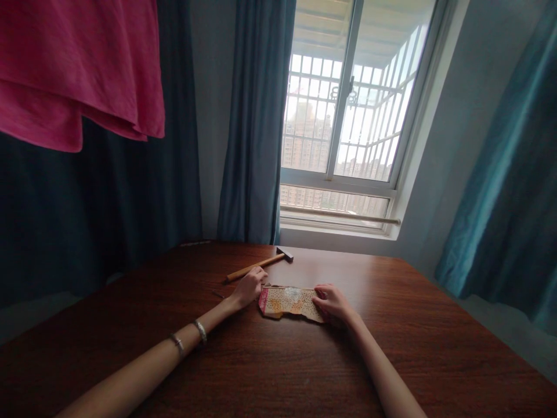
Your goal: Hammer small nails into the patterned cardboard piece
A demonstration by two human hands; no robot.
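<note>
A flat piece of worn board, pale with many small dark dots, orange stains and a pink left end (292, 303), is on a dark brown wooden table with visible grain (270, 371), between the two bare hands. Its near edge is torn and uneven, and on its upper face there is a whitish shiny patch.

The right hand (333, 302) has the right end of the board clamped between its thumb and its fingers, with the thumb lying over the dotted face. The left hand (251, 287) is at the far left corner of the board, with the fingers bent and close together; I cannot tell if they are pinching the board or only touching it. On the left forearm (150, 368) there are two silver-coloured bracelets (201, 332), a little apart from each other.

Just behind the left hand, a hammer with a straight light wooden handle and a dark metal head (270, 261) lies diagonally, its head pointing away to the right. Near the left wrist lies a small thin dark object (218, 294), too small to identify.

Beyond the table there are a blue hanging curtain (256, 128) and a sliding window with a grey frame (342, 110); a bright pink cloth (87, 64) hangs at upper left
</note>
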